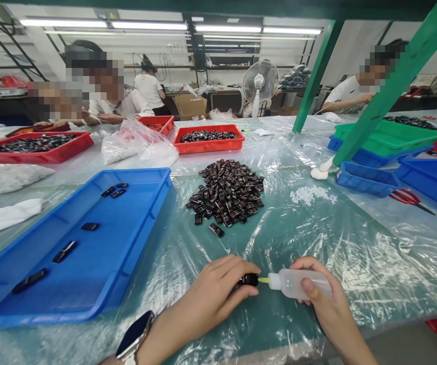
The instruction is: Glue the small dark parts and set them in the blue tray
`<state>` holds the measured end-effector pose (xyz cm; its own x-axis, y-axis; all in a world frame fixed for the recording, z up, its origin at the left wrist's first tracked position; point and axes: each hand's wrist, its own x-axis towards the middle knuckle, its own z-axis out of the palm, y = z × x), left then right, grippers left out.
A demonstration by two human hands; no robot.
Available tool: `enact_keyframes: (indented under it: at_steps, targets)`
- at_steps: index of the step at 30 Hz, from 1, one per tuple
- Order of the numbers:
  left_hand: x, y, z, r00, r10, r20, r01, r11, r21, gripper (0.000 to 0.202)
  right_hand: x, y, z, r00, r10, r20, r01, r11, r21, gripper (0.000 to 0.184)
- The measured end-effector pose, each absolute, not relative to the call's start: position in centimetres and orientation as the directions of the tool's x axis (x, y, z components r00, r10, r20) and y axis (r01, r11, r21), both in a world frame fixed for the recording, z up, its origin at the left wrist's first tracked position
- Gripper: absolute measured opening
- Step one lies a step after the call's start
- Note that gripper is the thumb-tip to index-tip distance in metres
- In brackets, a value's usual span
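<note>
Between the thumb and fingers of my left hand [218,284] is a small glossy black plastic part [249,280], mostly covered by the fingers. My right hand [327,294] is wrapped round a translucent squeeze bottle [292,283] lying nearly level. Its thin yellowish nozzle [264,280] points left, with the tip at the end of the black part; I cannot tell whether it goes in. Beyond my hands is a heap of similar black parts [228,192], with a single loose part [216,230] in front of it.
A blue tray [137,243] on the left holds several black parts. Small white bits [312,194] lie right of the heap, near red-handled pliers [410,197] and a blue bin [366,177]. A green post [393,86] rises at right. Red trays [209,146] and co-workers are across the table.
</note>
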<state>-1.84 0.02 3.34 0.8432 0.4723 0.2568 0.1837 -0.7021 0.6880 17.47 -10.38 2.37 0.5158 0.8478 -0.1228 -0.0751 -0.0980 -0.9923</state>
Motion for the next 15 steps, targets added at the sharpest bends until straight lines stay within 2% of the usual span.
enact_keyframes:
  at_steps: [15]
  targets:
    - [-1.88,0.01,3.35,0.84,0.479,0.253,0.195,-0.703,0.684,0.02,17.53,-10.32,2.46,0.514,0.848,-0.127,-0.055,-0.115,-0.992,0.052]
